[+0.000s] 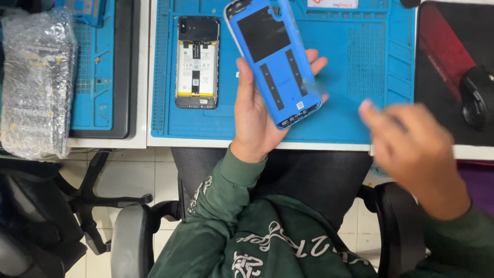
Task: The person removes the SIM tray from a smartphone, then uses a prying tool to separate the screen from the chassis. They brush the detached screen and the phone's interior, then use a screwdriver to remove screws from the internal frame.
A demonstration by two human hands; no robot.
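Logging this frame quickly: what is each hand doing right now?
Left hand: closed on the blue phone back cover, held above the blue mat.
Right hand: motion-blurred, seems empty; open or closed cannot be told.

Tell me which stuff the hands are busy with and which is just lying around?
In use:
- blue back cover, held by the left hand
- opened phone on the blue mat
- right hand, blurred, holding nothing I can make out

Lying about:
- bubble wrap
- second blue mat
- black round thing
- chair
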